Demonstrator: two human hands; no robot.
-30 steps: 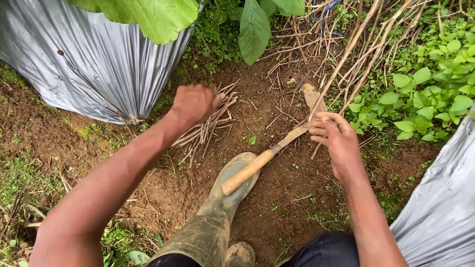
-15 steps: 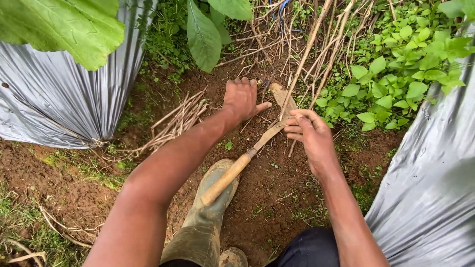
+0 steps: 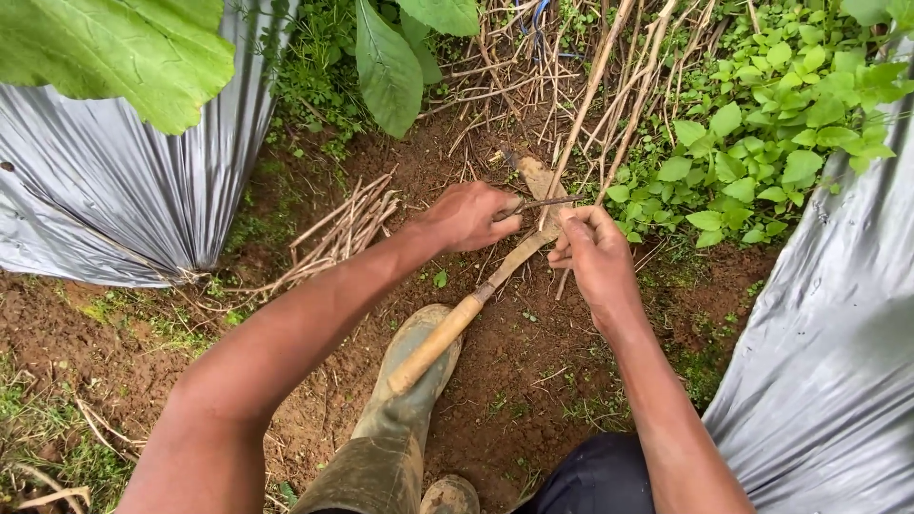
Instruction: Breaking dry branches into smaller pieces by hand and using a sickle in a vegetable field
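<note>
A sickle-like knife with a pale wooden handle lies slanted on the soil, its muddy blade pointing up to the right. My left hand is closed on a thin dry stick just above the blade. My right hand pinches a dry stalk right beside the blade, its fingers curled. Long dry stalks rise from that spot toward the top. Both hands almost touch.
A bundle of cut dry sticks lies left of my hands. Silver plastic sheets cover beds on the left and on the right. My muddy rubber boot stands below the handle. Green leafy plants grow upper right.
My left hand left the stick bundle, moved right to the blade and closed on a thin stick. The right hand stayed by the blade.
</note>
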